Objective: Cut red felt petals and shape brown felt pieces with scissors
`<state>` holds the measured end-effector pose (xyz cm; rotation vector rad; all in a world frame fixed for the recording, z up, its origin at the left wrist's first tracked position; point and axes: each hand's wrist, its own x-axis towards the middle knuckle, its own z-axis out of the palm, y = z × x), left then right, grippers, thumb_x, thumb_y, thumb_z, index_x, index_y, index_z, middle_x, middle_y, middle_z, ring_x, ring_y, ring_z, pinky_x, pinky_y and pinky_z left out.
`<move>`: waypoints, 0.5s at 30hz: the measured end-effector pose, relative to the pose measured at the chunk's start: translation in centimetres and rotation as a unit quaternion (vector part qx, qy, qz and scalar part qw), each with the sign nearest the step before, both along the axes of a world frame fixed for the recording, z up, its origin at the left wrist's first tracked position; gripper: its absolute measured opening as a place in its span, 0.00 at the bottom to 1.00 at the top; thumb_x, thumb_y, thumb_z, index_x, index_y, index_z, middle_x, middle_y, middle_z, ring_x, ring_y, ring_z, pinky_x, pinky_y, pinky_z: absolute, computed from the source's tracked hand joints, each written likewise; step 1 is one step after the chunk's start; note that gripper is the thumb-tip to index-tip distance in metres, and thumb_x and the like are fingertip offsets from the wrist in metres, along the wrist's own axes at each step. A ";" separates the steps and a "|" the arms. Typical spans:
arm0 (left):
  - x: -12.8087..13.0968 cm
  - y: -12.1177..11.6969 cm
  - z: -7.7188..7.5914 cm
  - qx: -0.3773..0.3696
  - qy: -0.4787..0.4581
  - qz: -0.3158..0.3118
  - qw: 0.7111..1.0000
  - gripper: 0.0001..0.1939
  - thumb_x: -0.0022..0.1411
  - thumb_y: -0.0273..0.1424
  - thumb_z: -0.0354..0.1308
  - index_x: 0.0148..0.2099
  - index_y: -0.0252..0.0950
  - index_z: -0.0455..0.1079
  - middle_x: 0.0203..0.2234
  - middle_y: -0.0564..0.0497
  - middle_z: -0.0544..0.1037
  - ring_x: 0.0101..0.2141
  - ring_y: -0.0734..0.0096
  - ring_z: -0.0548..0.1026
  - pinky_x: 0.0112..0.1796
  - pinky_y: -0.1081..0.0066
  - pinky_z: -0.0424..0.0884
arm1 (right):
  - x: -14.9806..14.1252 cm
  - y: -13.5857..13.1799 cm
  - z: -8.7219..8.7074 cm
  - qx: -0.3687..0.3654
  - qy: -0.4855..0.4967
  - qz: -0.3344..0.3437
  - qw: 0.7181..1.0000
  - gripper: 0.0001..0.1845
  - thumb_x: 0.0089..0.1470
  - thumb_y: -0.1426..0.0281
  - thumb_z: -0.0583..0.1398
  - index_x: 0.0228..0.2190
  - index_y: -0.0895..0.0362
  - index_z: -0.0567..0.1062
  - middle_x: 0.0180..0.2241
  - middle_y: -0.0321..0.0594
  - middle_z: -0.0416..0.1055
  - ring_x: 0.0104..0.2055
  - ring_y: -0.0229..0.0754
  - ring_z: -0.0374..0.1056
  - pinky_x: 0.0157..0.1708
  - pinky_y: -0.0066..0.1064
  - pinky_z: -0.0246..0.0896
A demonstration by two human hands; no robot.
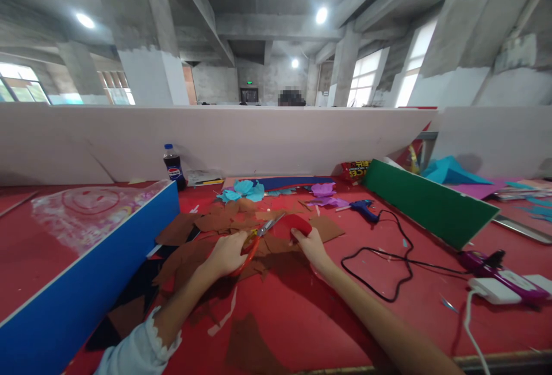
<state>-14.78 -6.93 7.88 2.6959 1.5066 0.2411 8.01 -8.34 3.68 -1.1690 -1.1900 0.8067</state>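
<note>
In the head view my left hand (230, 253) is closed round the orange handles of a pair of scissors (267, 226), whose blades point away to the upper right. My right hand (309, 243) pinches a piece of red paper (295, 224) with thumb and fingers. The blade tips are close to the left edge of the red paper; whether they touch it I cannot tell. Brown paper scraps (215, 222) lie under and around both hands. A brown paper square (326, 228) sits just behind my right hand.
A blue board (107, 271) stands at left, a green board (431, 202) at right. Behind are a cola bottle (173, 168), blue paper petals (244, 190) and purple paper (323, 191). A blue glue gun (365, 210) trails its black cable toward a purple power strip (495, 274).
</note>
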 end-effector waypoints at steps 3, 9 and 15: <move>-0.1 0.1 -0.1 -0.011 -0.014 -0.007 1.000 0.15 0.55 0.35 0.47 0.45 0.37 0.63 0.42 0.46 0.73 0.42 0.57 0.71 0.37 0.68 0.65 | 0.3 0.2 -0.1 -0.007 -0.017 0.001 1.000 0.13 0.45 0.66 0.55 0.15 0.59 0.68 0.12 0.36 0.67 0.17 0.38 0.63 0.21 0.27 0.56; -0.5 0.4 -0.2 -0.024 -0.044 -0.032 0.998 0.20 0.54 0.33 0.48 0.51 0.39 0.61 0.49 0.48 0.69 0.48 0.61 0.67 0.45 0.68 0.62 | 0.8 0.6 -0.5 -0.008 -0.031 0.047 0.998 0.14 0.46 0.67 0.55 0.14 0.59 0.68 0.12 0.36 0.66 0.17 0.37 0.63 0.21 0.27 0.56; -0.5 0.4 -0.1 -0.016 -0.048 -0.045 0.998 0.20 0.54 0.33 0.48 0.50 0.38 0.61 0.49 0.48 0.69 0.48 0.61 0.67 0.45 0.67 0.62 | 1.2 0.9 -0.8 0.001 -0.030 0.075 0.997 0.13 0.47 0.67 0.55 0.16 0.59 0.69 0.13 0.36 0.67 0.18 0.37 0.63 0.23 0.27 0.57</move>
